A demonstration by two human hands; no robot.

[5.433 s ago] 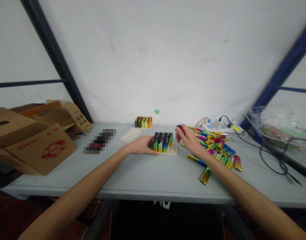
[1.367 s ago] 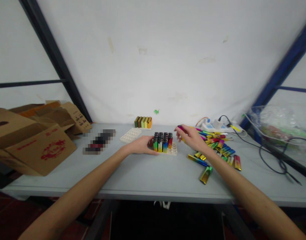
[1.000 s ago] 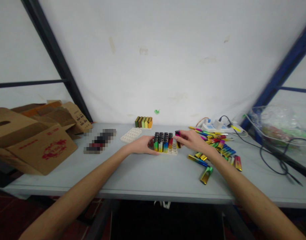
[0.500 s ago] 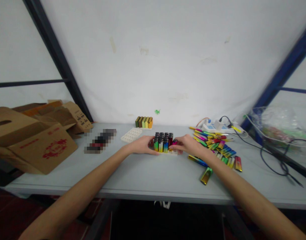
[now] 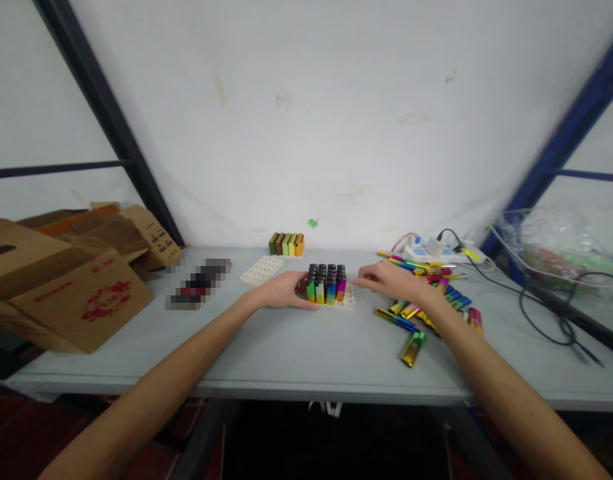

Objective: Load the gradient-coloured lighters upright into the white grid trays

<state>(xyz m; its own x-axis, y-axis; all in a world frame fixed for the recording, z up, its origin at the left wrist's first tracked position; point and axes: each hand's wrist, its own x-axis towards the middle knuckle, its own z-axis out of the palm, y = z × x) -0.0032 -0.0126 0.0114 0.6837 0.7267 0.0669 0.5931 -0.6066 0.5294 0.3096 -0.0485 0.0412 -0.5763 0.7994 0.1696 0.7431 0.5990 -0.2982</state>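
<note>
In the middle of the table, several upright lighters (image 5: 326, 285) with black tops and shiny rainbow bodies fill most of a white tray (image 5: 347, 305). The right-hand column of the tray has no lighters in it. My left hand (image 5: 286, 290) is wrapped round the left side of the lighter block, thumb at the front. Just right of the tray is my right hand (image 5: 383, 280), fingers curled in, with no lighter seen in them. Beneath and beyond it lies a loose pile of shiny lighters (image 5: 453, 300), partly hidden by my right forearm.
Behind stand a filled tray of green, brown and orange lighters (image 5: 286, 245) and a bare white tray (image 5: 262, 269). At left are cardboard boxes (image 5: 91, 293) and a pixelated dark item (image 5: 199, 285). A power strip (image 5: 433, 252), black cable (image 5: 526, 320) and plastic bag (image 5: 556, 247) lie right.
My right hand has let go of a pink-topped lighter, now upright in the tray's front row, and moved right. My left hand has stayed at the block.
</note>
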